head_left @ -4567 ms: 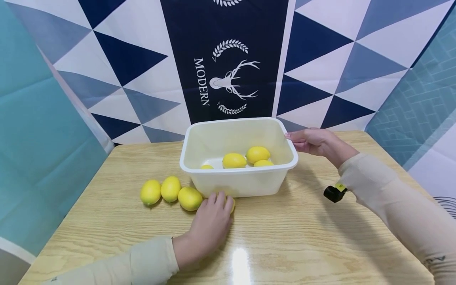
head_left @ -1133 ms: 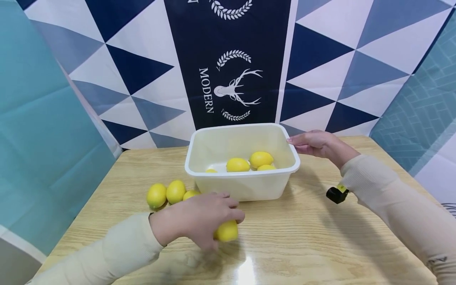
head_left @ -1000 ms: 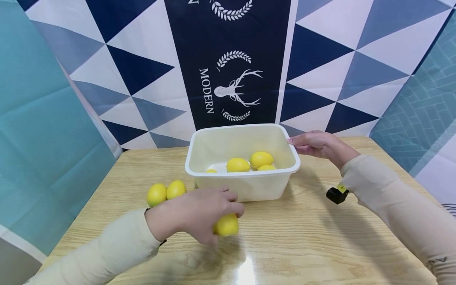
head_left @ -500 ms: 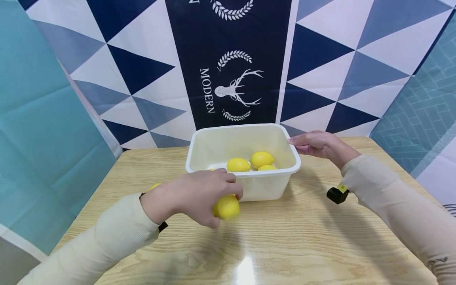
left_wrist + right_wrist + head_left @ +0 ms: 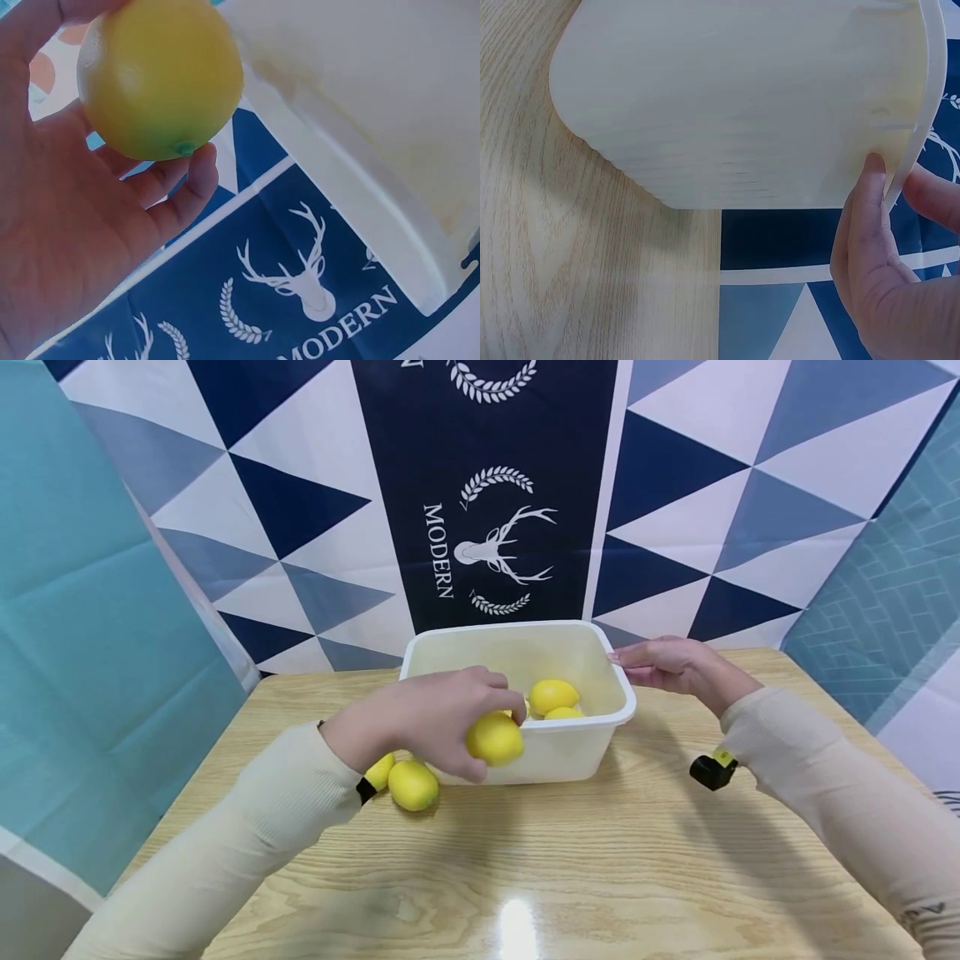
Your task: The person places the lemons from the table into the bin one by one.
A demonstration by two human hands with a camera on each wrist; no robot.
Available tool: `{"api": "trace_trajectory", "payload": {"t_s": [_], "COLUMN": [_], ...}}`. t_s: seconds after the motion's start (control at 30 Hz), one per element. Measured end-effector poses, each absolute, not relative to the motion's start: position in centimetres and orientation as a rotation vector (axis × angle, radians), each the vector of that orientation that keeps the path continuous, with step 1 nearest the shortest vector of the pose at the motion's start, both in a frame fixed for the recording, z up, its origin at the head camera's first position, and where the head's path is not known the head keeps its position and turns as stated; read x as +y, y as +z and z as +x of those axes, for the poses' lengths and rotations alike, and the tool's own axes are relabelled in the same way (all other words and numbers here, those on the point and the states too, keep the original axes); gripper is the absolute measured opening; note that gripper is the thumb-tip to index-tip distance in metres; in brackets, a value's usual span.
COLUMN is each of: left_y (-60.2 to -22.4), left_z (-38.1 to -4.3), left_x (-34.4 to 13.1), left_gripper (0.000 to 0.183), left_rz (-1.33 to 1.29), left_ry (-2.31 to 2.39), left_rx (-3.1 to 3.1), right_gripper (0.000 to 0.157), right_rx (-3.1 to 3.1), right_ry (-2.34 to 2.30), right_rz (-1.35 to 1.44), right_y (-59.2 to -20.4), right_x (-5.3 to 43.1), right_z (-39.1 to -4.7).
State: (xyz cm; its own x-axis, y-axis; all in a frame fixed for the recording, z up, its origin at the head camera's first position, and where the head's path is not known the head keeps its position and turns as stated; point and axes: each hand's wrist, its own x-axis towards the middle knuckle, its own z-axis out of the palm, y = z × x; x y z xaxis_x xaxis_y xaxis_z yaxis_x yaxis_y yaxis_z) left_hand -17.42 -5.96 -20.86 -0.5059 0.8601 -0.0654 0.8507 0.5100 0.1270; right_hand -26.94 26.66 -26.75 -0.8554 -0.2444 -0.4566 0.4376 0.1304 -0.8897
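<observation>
My left hand [image 5: 438, 714] grips a yellow lemon [image 5: 495, 740] in front of the near rim of a white plastic tub [image 5: 562, 750]. In the left wrist view the fingers curl round this lemon [image 5: 161, 79], and its green tip shows. With thumb and fingers on either side of the rim, my right hand [image 5: 678, 667] pinches the tub's right edge; the right wrist view shows this hand [image 5: 881, 277] from beside the tub wall [image 5: 727, 97]. Several lemons lie inside, one of them [image 5: 553, 695] toward the right; my left hand hides part of the inside.
On the wooden table [image 5: 600, 852], a lemon [image 5: 413, 786] sits by the tub's near left corner. Another lemon [image 5: 380, 771] beside it is partly behind my left wrist. A patterned cloth [image 5: 487, 485] hangs right behind the tub.
My left hand took a lemon from the row before the tub and has lifted it up toward the near rim. My right hand has stayed at the tub's right edge.
</observation>
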Motion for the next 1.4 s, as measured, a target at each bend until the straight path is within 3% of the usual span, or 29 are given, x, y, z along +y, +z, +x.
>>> {"api": "trace_trajectory", "payload": {"t_s": [0.83,1.4], "left_y": [-20.5,-20.5], "left_z": [-23.6,-25.5], "left_x": [-4.6,-3.3], "left_gripper": [0.042,0.038], "left_rz": [1.309,1.263], "left_ry": [0.158,0.046], "left_rx": [2.721,2.655], "right_gripper": [0.019,0.017], "right_rx": [1.884,1.866], "right_ry": [-1.813,-1.82], "right_rz": [0.189,0.216], "right_y": [-26.9,-26.8], "right_x": [26.6,26.6], "right_z": [-26.8,-26.7]}}
